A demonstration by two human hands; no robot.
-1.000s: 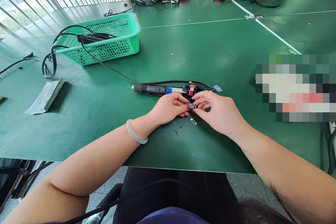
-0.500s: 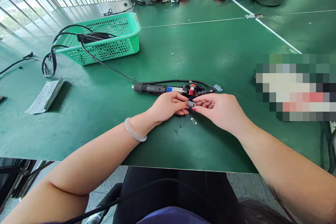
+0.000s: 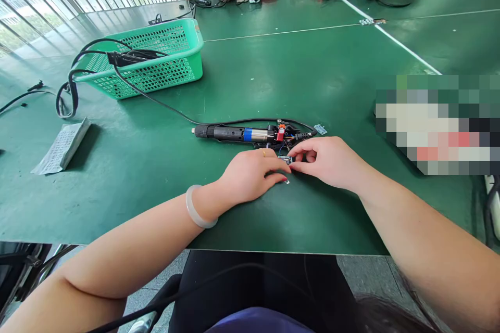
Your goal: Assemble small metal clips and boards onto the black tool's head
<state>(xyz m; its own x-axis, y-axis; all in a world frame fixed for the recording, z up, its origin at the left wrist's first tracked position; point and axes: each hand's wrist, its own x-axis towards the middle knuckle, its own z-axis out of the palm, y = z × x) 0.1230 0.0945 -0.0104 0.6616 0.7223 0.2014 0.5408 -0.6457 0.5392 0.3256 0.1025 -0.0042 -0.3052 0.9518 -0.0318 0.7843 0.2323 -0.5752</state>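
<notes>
Green tabletop [image 3: 234, 223], small circuit board [image 3: 286, 159] back from the middle of the near edge. Right hand [image 3: 328, 161] grip pinches the board; left hand [image 3: 252, 174] grip slightly spread, thumb by a small white piece [image 3: 287, 181]. Opened black-handled device [image 3: 230, 133] just beyond, green basket [image 3: 156, 75] farther left.

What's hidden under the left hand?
At the thumb tip of the left hand, one end of a small white piece shows; the thumb seems to cover the rest. Anything beneath the palm can't be seen.
</notes>
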